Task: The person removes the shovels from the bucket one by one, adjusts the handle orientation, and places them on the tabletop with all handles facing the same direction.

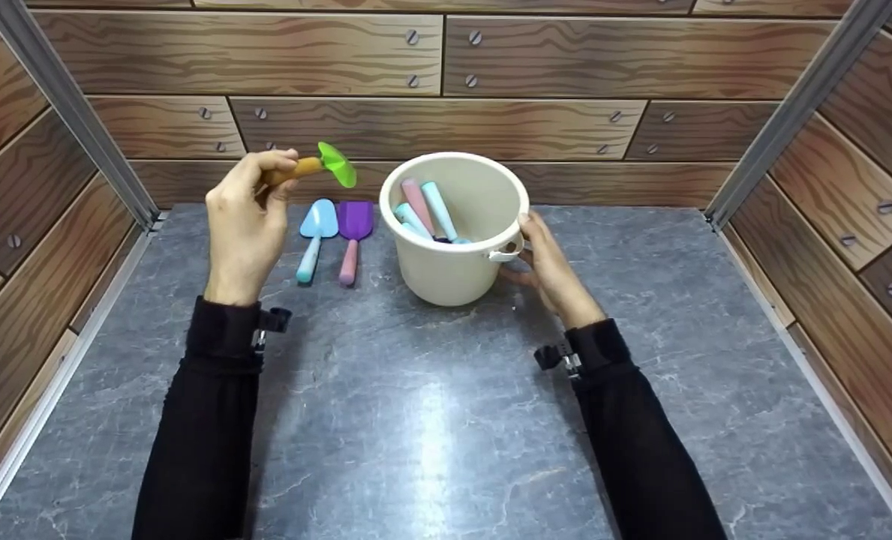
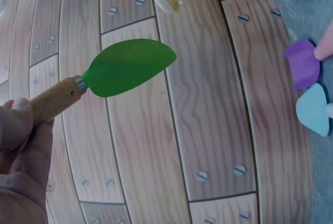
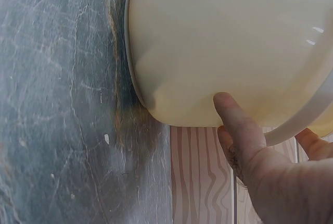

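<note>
- Your left hand (image 1: 244,217) pinches the wooden handle of the green trowel (image 1: 336,163), fingers curled round the grip, and holds it in the air above the table (image 1: 430,420).
- The trowel's long axis runs nearly level, handle toward your hand, green blade pointing right toward the bucket (image 1: 453,232).
- The bucket stands just to the right of the blade tip and a little lower; the blade is beside the rim, not over the opening.
- Your right hand (image 1: 551,266) rests against the bucket's right side, thumb near the rim by the small handle lug, fingers along the wall; in the right wrist view a finger (image 3: 234,125) lies straight on the cream wall, pressing rather than gripping.
- Inside the bucket, pink and pale blue handles lean toward the left wall.
- The blue trowel (image 1: 316,225) and purple trowel (image 1: 355,223) lie flat on the table below your left hand, side by side, blades away from you, handles toward you.
- Your left hand is the nearer one to both.
</note>
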The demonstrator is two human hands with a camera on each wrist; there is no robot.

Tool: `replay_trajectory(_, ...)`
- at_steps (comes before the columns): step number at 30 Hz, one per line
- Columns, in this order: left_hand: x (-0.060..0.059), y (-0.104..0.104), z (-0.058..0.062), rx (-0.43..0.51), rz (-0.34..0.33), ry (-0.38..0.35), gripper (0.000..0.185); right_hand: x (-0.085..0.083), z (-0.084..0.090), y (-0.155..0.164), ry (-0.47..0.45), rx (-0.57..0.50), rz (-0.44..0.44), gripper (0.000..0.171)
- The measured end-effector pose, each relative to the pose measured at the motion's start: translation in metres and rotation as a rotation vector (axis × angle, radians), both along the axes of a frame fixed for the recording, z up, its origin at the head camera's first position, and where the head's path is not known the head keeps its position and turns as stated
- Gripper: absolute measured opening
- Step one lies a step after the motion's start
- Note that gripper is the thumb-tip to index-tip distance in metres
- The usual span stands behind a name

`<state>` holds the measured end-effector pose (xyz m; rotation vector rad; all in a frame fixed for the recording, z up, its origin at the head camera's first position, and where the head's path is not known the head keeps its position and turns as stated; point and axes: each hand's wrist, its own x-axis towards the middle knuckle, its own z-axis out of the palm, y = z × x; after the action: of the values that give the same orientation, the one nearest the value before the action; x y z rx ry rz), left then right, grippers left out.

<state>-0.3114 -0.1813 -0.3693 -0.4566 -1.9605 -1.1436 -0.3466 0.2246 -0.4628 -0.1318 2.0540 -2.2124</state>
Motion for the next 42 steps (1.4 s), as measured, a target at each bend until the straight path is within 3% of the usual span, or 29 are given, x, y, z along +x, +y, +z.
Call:
replay_trajectory(24, -0.005, -0.039, -0.043, -0.013, 0.133, -0.087, 0.013, -0.002, -0.001, 0.000, -0.005, -0.001, 0.002, 0.072)
replay_trajectory(42, -0.012, -0.062, -0.069, -0.081, 0.174, -0.255, 0.017, -0.001, -0.001, 0.001, -0.004, -0.001, 0.004, 0.072)
